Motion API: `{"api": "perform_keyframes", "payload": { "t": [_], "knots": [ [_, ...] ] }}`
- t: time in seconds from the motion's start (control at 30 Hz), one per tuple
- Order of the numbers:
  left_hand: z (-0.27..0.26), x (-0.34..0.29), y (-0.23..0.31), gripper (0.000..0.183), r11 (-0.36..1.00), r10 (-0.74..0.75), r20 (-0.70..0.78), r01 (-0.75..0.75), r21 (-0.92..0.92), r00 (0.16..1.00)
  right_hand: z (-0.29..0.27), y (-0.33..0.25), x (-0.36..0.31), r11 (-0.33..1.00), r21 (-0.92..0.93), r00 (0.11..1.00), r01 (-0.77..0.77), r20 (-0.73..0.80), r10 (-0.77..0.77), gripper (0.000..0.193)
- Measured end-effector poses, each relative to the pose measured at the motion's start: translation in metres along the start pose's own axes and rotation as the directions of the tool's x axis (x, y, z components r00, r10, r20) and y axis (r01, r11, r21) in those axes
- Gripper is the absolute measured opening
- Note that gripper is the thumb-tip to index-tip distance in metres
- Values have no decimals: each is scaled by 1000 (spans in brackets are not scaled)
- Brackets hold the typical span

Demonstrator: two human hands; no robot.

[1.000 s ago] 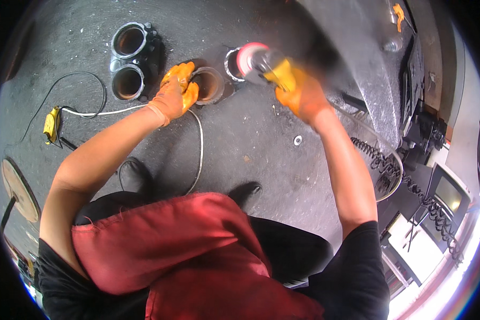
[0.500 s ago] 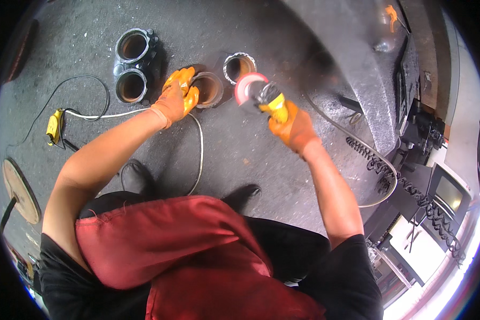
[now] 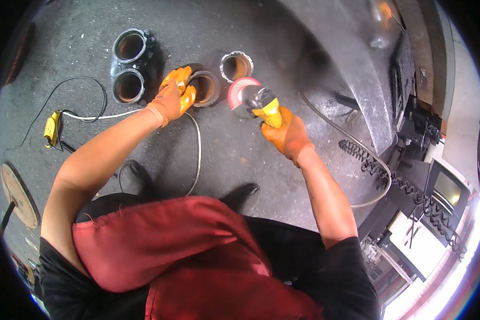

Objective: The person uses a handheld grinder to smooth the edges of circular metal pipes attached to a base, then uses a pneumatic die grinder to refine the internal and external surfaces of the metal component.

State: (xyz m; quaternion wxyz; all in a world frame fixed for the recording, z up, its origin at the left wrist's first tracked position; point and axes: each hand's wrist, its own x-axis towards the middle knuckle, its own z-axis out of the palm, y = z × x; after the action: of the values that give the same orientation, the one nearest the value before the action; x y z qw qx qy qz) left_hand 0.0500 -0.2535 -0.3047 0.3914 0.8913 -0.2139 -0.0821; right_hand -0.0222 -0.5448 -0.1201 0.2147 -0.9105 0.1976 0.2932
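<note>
Upper centre of frame: dark two-bored metal casting (image 3: 216, 88), mouths facing up, rust-brown inside; apparently one piece, though too shadowed between rims to be certain. Judged heavy, stiff and hard to mark; probably gritty with dust, perhaps sharp around the bright, ragged upper-right rim. Best taken by the outer wall or lower-left rim, well clear of the disc.

Gripped at that lower-left rim by orange-gloved left hand (image 3: 169, 98), thumb and fingers curled about the edge; some contact hidden. Closed around a yellow-and-black hand grinder (image 3: 269, 111): orange-gloved right hand (image 3: 286, 130), right of centre. Judged nose-heavy, firm to hold by the yellow body. At its front, pink-rimmed round disc (image 3: 238, 96), just beside the upper-right mouth; cannot tell whether touching.

Farther out, upper left: second dark two-bored casting (image 3: 128, 66), apart from the first. Passing behind left wrist, then down the middle: thin white cable (image 3: 199, 144), judged a snag for any drag toward the lower frame. At left: flat yellow box (image 3: 52, 128) on the cable, beside looped black cord (image 3: 104, 90). At right: pale grey hose (image 3: 357, 140) and black coiled hose (image 3: 365, 160), close to right forearm. Lower left of centre: dark shoe (image 3: 133, 178), limiting room there.
</note>
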Motion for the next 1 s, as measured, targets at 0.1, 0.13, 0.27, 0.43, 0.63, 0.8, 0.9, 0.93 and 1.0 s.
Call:
{"api": "perform_keyframes", "payload": {
  "t": [0.1,0.13,0.27,0.43,0.63,0.8,0.9,0.93,1.0],
  "knots": [
    [-10,6,18,53,996,-41,86,48,-73,995,-18,-10,17,999,39,999,2,-37,0,52],
    [-9,2,14,53,997,-23,47,27,-78,999,-25,-28,26,997,77,1000,13,-12,-12,51],
    [3,2,1,53,979,-30,10,31,-200,999,-22,-48,51,996,-45,996,79,-27,-81,50],
    [3,-5,-7,58,992,-27,93,38,-123,995,-11,-47,40,993,-79,996,92,-13,-93,49],
    [19,-17,-47,53,835,9,81,37,-550,997,-16,-18,4,995,-103,1000,0,7,1,47],
    [2,-17,-39,49,404,-300,307,412,-817,903,-17,10,-29,995,-11,995,-95,-17,95,44],
    [-6,-6,-34,50,122,-397,402,482,-868,825,-7,-13,-27,999,-32,1000,-4,11,4,47],
    [-10,-3,-34,51,45,-390,441,495,-868,808,-5,-30,-25,999,-39,999,29,20,-28,48],
    [-2,-1,-46,53,-16,-365,409,433,-901,837,2,-65,-14,995,-34,995,93,51,-91,51]
  ]
}}
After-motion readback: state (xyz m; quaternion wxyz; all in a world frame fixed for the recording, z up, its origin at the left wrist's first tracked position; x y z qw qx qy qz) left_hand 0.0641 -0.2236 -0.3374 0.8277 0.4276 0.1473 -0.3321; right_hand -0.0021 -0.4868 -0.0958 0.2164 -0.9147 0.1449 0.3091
